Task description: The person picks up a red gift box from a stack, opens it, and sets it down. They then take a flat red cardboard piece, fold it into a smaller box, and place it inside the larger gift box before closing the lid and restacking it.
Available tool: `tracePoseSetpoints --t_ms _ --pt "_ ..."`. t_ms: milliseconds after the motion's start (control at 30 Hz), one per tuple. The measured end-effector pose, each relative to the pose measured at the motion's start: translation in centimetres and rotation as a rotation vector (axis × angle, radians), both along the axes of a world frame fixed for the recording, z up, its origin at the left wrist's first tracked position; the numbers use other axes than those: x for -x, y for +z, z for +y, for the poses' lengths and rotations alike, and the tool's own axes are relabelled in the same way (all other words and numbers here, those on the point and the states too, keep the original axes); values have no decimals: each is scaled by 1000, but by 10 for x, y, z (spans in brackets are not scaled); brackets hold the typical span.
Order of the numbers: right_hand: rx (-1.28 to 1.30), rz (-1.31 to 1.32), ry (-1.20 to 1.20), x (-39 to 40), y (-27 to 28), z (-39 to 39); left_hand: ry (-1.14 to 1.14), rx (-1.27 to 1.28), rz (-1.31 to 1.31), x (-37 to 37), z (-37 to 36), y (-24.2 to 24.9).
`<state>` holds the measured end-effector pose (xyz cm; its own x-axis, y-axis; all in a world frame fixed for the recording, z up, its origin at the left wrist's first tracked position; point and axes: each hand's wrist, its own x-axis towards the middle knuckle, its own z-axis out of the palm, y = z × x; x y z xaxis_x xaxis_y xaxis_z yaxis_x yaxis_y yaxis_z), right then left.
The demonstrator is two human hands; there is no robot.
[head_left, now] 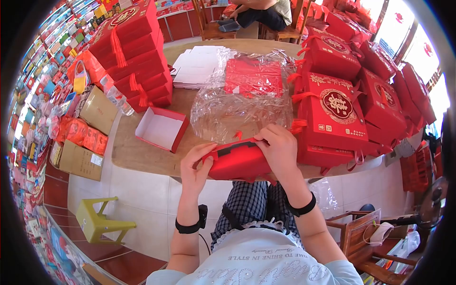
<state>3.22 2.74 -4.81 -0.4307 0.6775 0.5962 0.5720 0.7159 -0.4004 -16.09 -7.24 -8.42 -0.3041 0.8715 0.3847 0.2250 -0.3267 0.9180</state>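
Note:
A red box (242, 163) with a black strip along its top side is held between my two hands at the table's near edge. My left hand (195, 163) grips its left end, thumb and fingers pressed on the red surface. On its right upper corner, my right hand (279, 145) is closed, fingertips near the end of the black strip. Just beyond the box lies crumpled clear plastic film (206, 116), with red folded sheets (254, 76) under part of it. An open red box with a white inside (161, 128) rests to the left of my hands.
Stacked red boxes (142, 61) stand at the table's left; more red gift boxes (335, 107) are piled at the right. White sheets (199, 64) and a plastic bottle (121, 102) lie on the wooden table (137, 154). A green stool (97, 221) stands lower left. Another person sits beyond the table.

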Motion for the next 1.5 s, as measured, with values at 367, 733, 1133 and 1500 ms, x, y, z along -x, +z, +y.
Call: tracePoseSetpoints --t_ms 367,733,1133,1500 --pt "231 235 127 -12 -10 -8 -20 105 -185 1 -2 2" --pt "674 61 154 -14 1 7 -212 427 339 7 27 43" --pt "663 -44 189 -18 8 15 -208 403 375 10 26 39" --pt "634 -66 205 -21 8 14 -230 407 450 9 27 46"
